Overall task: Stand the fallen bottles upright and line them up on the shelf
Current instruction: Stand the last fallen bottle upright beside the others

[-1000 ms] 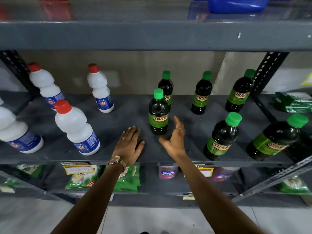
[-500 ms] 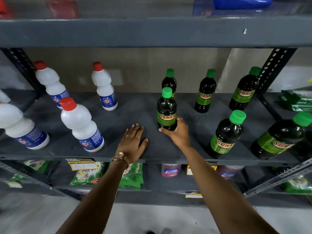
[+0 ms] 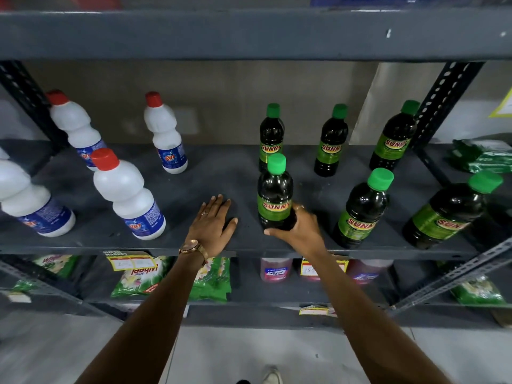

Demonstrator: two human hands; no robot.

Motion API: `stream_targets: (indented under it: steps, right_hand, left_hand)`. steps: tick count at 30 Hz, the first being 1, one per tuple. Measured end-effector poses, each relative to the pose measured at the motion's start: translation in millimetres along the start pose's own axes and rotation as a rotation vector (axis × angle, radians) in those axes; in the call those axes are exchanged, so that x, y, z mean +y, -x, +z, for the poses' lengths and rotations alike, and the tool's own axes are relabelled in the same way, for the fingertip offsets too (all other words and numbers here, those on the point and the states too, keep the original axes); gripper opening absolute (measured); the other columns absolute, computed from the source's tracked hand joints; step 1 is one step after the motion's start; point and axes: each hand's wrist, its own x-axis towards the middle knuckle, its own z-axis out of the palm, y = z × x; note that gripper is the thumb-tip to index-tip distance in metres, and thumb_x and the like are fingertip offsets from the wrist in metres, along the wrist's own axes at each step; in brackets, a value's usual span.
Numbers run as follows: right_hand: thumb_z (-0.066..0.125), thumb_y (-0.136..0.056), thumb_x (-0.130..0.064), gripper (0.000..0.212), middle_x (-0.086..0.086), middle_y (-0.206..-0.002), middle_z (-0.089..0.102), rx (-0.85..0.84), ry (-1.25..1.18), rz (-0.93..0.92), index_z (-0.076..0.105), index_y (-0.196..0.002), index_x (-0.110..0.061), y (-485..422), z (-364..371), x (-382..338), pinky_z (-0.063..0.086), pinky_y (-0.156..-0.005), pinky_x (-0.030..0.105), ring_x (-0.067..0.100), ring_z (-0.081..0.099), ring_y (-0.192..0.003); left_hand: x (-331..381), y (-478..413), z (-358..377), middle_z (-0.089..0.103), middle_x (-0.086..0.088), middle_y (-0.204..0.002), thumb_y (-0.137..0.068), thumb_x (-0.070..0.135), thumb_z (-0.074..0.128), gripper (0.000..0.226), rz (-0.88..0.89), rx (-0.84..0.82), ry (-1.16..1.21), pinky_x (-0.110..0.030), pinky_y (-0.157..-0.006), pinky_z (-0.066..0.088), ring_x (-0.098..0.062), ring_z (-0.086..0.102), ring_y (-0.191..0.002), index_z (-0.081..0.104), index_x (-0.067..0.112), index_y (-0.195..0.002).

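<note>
On the grey shelf [image 3: 210,176] stand several dark bottles with green caps and several white bottles with red caps, all upright. My right hand [image 3: 297,227] grips the base of a front dark bottle [image 3: 274,194], which stands just in front of a back-row dark bottle [image 3: 271,134]. Flat on the shelf to the left of that bottle lies my left hand [image 3: 212,225], palm down, holding nothing. More dark bottles [image 3: 361,210] [image 3: 448,212] stand at the front right, others [image 3: 331,141] [image 3: 393,137] at the back. White bottles [image 3: 127,194] [image 3: 164,134] stand on the left.
The upper shelf's beam [image 3: 249,34] hangs low over the bottle caps. A perforated upright [image 3: 443,106] bounds the bay on the right, another [image 3: 25,98] on the left. Green packets [image 3: 138,278] and pink jars [image 3: 275,270] sit on the lower shelf.
My right hand came in from open beside the front dark bottle and closed round its base; the bottle has shifted slightly toward the back row. My left hand stayed flat on the shelf.
</note>
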Motion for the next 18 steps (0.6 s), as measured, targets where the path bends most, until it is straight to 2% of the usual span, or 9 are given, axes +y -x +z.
stream_targets:
  steps: [4, 6, 9, 14, 18]
  right_hand:
    - [0.089, -0.059, -0.036, 0.073, -0.003, -0.106, 0.064, -0.041, 0.070, -0.012, 0.056, -0.120, -0.014, 33.9, -7.5, 4.7, 0.046, -0.085, 0.025, 0.010, 0.057, -0.099]
    - [0.089, -0.059, -0.035, 0.074, 0.001, -0.107, 0.065, -0.041, 0.113, -0.031, 0.055, -0.120, -0.012, 38.4, -9.6, 5.4, 0.042, -0.083, 0.022, 0.010, 0.054, -0.097]
    - [0.089, -0.059, -0.036, 0.078, 0.007, -0.115, 0.065, -0.046, 0.141, -0.040, 0.053, -0.123, -0.011, 39.1, -8.6, 5.6, 0.043, -0.087, 0.024, 0.014, 0.055, -0.101]
    - [0.089, -0.058, -0.037, 0.078, 0.010, -0.114, 0.067, -0.029, 0.155, -0.048, 0.054, -0.121, -0.009, 38.7, -5.8, 6.7, 0.046, -0.088, 0.027, 0.023, 0.060, -0.105]
    - [0.089, -0.057, -0.036, 0.081, 0.012, -0.117, 0.066, -0.017, 0.119, -0.042, 0.053, -0.124, -0.010, 43.9, -5.8, -0.4, 0.048, -0.094, 0.037, 0.026, 0.060, -0.109]
  left_hand:
    - [-0.5, 0.2, -0.7, 0.016, -0.011, -0.156, -0.081, 0.058, 0.010, 0.079, 0.001, -0.012, -0.004, -0.037, -0.117, 0.001, -0.022, 0.007, -0.143, 0.021, 0.012, -0.144]
    - [-0.2, -0.4, -0.9, 0.016, -0.011, -0.156, -0.084, 0.056, 0.013, 0.075, 0.000, -0.015, -0.008, -0.037, -0.117, 0.001, -0.023, 0.007, -0.143, 0.020, 0.012, -0.144]
    - [0.6, -1.0, -0.6, 0.014, -0.011, -0.156, -0.087, 0.052, 0.017, 0.070, -0.008, -0.028, -0.022, -0.036, -0.117, 0.000, -0.022, 0.006, -0.144, 0.019, 0.012, -0.145]
    - [3.8, -1.1, 0.9, 0.013, -0.010, -0.157, -0.093, 0.047, 0.021, 0.063, -0.037, -0.028, -0.057, -0.036, -0.117, 0.000, -0.022, 0.005, -0.144, 0.017, 0.013, -0.145]
    - [16.8, 7.9, 4.2, 0.019, -0.013, -0.155, -0.098, 0.036, 0.032, 0.055, -0.142, 0.023, -0.027, -0.037, -0.117, 0.003, -0.025, 0.010, -0.143, 0.023, 0.008, -0.144]
